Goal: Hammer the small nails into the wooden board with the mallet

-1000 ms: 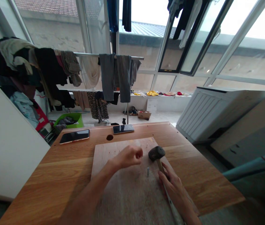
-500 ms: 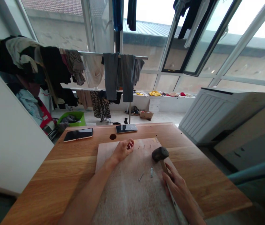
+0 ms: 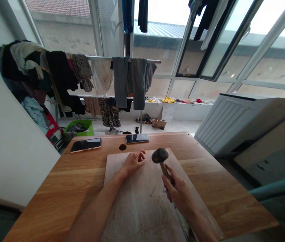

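My right hand [image 3: 179, 190] grips a hammer by its wooden handle. The dark, blocky hammer head [image 3: 160, 155] is raised above the far part of a pale wooden board [image 3: 134, 208]. My left hand [image 3: 134, 161] rests near the board's far edge, fingers curled together; whatever is between the fingertips is too small to make out. One loose nail [image 3: 153, 192] lies on the board left of my right hand. Another small metal piece [image 3: 164, 190] shows partly beside my right fingers. The hammer head hides most of the standing nails near the far edge.
Under the board is a wooden table [image 3: 54, 188] with a round hole. Two phones, one at the left [image 3: 86, 145] and one at the back [image 3: 137, 138], lie on it. Beyond stand a clothes rack [image 3: 155, 61] with laundry, a green basin [image 3: 89, 128] and a white cabinet [image 3: 215, 124].
My right hand has moved the hammer leftward and up, bringing its head closer to my left hand and in front of the standing nails. The left hand stays nearly in place.
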Tool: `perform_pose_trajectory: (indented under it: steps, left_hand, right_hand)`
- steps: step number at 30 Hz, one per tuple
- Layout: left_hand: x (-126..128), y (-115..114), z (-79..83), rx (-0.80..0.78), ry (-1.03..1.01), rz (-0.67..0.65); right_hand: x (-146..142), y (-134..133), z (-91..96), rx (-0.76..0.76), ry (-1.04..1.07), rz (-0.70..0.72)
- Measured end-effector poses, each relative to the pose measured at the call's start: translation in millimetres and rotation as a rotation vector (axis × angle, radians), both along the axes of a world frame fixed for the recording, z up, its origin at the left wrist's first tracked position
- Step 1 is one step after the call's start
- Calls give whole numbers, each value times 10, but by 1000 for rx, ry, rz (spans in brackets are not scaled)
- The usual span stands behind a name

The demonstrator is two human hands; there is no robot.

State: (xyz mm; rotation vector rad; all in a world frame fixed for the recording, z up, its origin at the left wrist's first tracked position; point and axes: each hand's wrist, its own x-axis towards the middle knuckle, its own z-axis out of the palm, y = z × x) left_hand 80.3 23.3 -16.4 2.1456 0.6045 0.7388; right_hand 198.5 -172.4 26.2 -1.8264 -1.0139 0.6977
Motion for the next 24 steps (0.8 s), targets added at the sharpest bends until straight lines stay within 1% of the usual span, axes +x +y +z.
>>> perform_pose_trajectory:
  steps: [4,8,13,20,22,24]
  left_hand:
    - [16,6,6,40,-18,4]
    - [1,-10,55,72,-62,-31]
    - [-12,-22,82,68,-50,-38]
    - [2,29,-45,43,-18,-37]
    - [-9,35,-38,76,3,-7]
    - [-29,15,30,149,31,31]
  right_hand:
    - [-97,190,33,23,-128,79]
    - [-147,257,-32,43,-183,107]
    - [-163,236,-102,47,-173,87]
    - [-99,201,-100,55,-117,56]
    - [-58,144,-91,56,-75,30]
    - [20,54,-94,50,-29,-2]
